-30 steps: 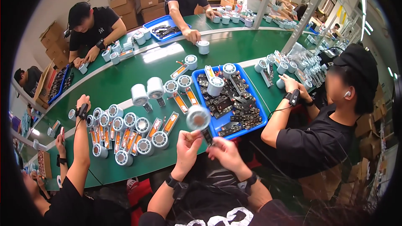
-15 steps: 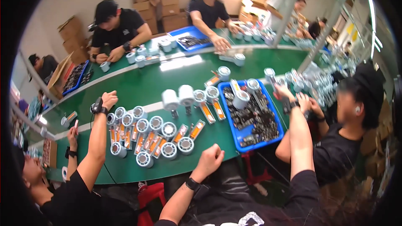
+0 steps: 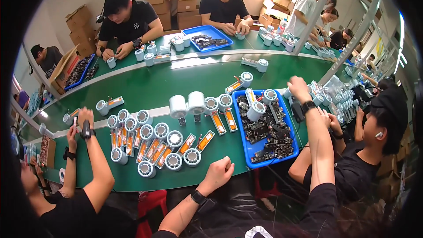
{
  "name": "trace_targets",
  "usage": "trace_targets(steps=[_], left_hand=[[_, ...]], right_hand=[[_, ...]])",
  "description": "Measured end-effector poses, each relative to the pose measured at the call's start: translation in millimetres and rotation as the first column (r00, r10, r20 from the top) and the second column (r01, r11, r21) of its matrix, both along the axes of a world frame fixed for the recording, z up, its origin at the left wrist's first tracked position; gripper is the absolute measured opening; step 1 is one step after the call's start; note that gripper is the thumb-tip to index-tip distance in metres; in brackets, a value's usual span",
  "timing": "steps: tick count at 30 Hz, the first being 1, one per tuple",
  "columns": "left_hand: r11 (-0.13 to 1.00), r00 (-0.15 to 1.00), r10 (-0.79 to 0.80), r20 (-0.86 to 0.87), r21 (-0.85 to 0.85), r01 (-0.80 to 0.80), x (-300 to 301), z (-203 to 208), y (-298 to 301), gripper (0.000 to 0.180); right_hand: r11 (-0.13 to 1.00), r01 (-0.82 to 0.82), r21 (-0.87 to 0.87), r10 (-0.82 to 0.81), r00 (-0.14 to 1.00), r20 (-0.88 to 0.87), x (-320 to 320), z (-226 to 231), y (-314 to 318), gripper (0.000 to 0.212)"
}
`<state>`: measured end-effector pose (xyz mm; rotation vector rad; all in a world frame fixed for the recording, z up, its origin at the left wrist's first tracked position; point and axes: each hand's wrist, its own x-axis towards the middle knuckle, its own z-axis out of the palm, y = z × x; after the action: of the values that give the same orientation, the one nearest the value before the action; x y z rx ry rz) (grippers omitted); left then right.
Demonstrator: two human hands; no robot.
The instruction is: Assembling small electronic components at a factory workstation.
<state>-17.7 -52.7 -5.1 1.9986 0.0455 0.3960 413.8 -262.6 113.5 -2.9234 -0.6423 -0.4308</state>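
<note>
My left hand [image 3: 219, 172] is loosely closed at the near edge of the green table, with nothing visible in its curled fingers. My right hand [image 3: 299, 89] reaches forward just beyond the right side of a blue tray [image 3: 243, 147]. Beside it shows the round head of a pale-blue handheld fan [image 3: 287, 93]; the back of the hand hides its fingertips, so I cannot tell whether it grips the fan. Dark circuit modules [image 3: 275, 143] fill much of the tray, and a pale-blue fan [image 3: 256, 111] lies on top of them.
Several fans with exposed orange strips [image 3: 161, 130] cover the table left of the tray; two white cylinders [image 3: 196, 102] stand behind them. A co-worker's hand [image 3: 85, 117] is at the left, another co-worker [image 3: 357, 150] sits close at my right. Metal posts [image 3: 313, 11] rise at the back right.
My right hand has moved farther forward, while my left has stayed put. The left co-worker's arm has drawn back and a fan now lies there. Someone opposite has pulled an outstretched hand back.
</note>
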Motion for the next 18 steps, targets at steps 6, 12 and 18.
trace_targets(steps=[6,12,18], left_hand=[[1.000,0.999,0.014,0.046,-0.009,-0.013,-1,-1,-4,0.026],[0.997,0.999,0.041,0.002,-0.062,-0.041,-11,-2,-8,0.026],[0.996,0.998,0.048,0.036,-0.073,-0.045,-5,-3,0,0.025]], right_hand=[[0.893,-0.449,-0.017,0.433,0.870,-0.235,40,1,129,0.038],[0.838,-0.493,-0.233,0.351,0.814,-0.463,38,-34,156,0.058],[0.855,-0.512,0.088,0.511,0.800,-0.315,27,29,139,0.067]])
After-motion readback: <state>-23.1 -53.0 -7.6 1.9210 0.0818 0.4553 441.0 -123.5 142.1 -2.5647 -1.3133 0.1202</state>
